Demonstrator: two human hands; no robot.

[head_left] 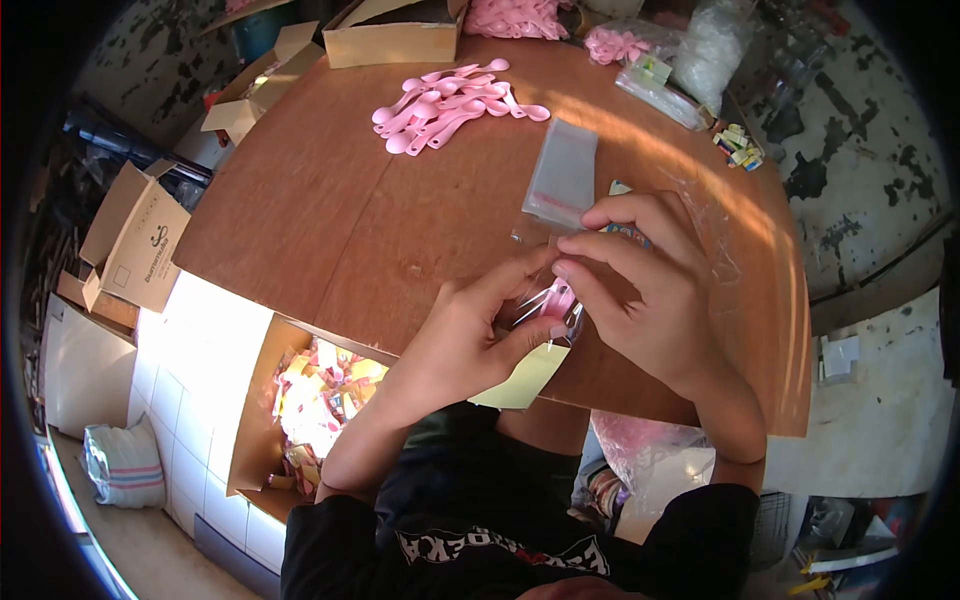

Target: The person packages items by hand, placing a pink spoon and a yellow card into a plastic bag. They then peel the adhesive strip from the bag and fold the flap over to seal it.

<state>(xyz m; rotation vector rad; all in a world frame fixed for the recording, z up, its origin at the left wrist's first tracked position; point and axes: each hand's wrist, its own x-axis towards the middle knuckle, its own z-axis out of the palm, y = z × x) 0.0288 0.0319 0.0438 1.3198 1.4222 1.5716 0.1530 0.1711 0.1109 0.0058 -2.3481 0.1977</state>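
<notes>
My left hand (470, 325) is closed on a small clear plastic bag (540, 308) at the table's near edge. A pink piece, perhaps a spoon, shows inside it, and a pale yellow card (522, 378) hangs below, partly hidden by my thumb. Thumb and fingers of my right hand (640, 285) pinch the upper end of the same bag. Just beyond lies a stack of flat clear bags (562, 165). A printed card (620, 188) is mostly covered by my right hand. Farther off sits a pile of pink plastic spoons (440, 108).
The brown wooden table (290, 210) has a cardboard box (392, 40) and more pink spoons (515, 18) along its far edge. Small colourful packets (738, 147) lie at the right. An open carton of filled packets (325, 385) stands below the table, left of my lap.
</notes>
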